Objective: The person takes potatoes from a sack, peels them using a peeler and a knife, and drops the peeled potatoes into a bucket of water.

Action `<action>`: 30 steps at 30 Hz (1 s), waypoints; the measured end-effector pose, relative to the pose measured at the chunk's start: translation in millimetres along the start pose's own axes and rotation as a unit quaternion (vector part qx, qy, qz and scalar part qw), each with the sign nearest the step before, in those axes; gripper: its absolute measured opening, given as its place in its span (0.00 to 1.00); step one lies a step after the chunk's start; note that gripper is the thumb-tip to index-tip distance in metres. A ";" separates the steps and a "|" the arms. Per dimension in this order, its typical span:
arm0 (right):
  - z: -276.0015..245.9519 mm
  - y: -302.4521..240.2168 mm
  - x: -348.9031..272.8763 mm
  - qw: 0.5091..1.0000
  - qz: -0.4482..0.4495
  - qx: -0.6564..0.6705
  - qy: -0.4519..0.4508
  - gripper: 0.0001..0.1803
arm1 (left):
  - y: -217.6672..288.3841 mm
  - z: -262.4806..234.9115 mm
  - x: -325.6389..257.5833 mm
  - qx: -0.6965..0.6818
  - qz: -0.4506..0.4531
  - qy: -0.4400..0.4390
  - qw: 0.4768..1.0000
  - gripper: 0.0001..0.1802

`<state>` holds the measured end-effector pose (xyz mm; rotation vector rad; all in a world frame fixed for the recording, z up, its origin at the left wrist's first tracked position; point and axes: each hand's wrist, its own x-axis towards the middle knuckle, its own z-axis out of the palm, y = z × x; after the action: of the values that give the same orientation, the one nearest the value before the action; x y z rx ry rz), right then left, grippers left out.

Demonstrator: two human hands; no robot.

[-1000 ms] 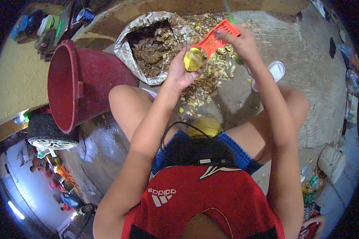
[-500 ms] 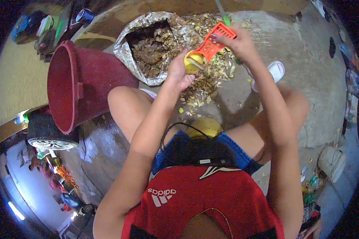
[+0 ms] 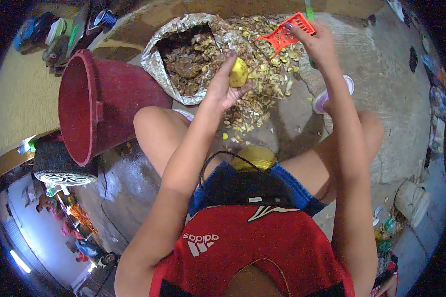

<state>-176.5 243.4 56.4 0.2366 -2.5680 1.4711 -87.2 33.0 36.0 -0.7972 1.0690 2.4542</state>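
In my left hand (image 3: 224, 89) is a yellow oval fruit or tuber (image 3: 239, 73) with brownish specks, gripped between thumb and fingers. I cannot tell its exact kind. My right hand (image 3: 319, 42), up and to the right, holds an orange plastic peeler (image 3: 291, 33) with a perforated body. A green strip (image 3: 309, 11) sticks out past the far side of that hand. The peeler is apart from the yellow piece. Below both hands, yellow and brown peelings (image 3: 255, 116) are strewn over the floor.
A whitish sack (image 3: 156, 74) full of brown peelings lies open beyond my left hand. Left of it a maroon bucket (image 3: 116, 99) rests on its side. A yellow container (image 3: 255, 156) sits between my legs. A wheel (image 3: 64, 161) stands at left, and a pale bucket (image 3: 410, 200) at right.
My right hand has drawn the peeler off the yellow piece, moving up and to the right. My left hand keeps hold of the piece, which now shows more upright.
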 end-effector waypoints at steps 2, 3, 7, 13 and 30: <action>-0.4 0.6 -0.7 0.999 -0.027 -0.013 0.014 0.22 | -3.9 -7.5 7.2 0.015 -0.012 -0.005 1.000 0.22; -1.1 -1.5 -1.1 1.000 0.002 -0.011 -0.003 0.21 | -3.9 -9.8 9.0 0.030 -0.024 -0.008 0.999 0.24; 1.2 -18.1 -9.5 0.990 0.105 0.084 -0.053 0.19 | -2.8 -16.1 11.8 0.049 -0.016 -0.035 0.998 0.23; 31.6 -25.0 -33.7 0.987 -0.016 0.089 -0.133 0.19 | -10.2 1.1 3.0 0.019 0.012 0.034 0.999 0.21; 24.9 -28.4 -21.3 0.998 -0.007 0.006 -0.068 0.17 | -5.0 -1.1 0.5 0.028 0.067 0.012 0.997 0.13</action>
<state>-151.3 208.8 62.9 0.3675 -2.6573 1.5149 -84.6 35.5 32.3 -0.7626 1.2315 2.5182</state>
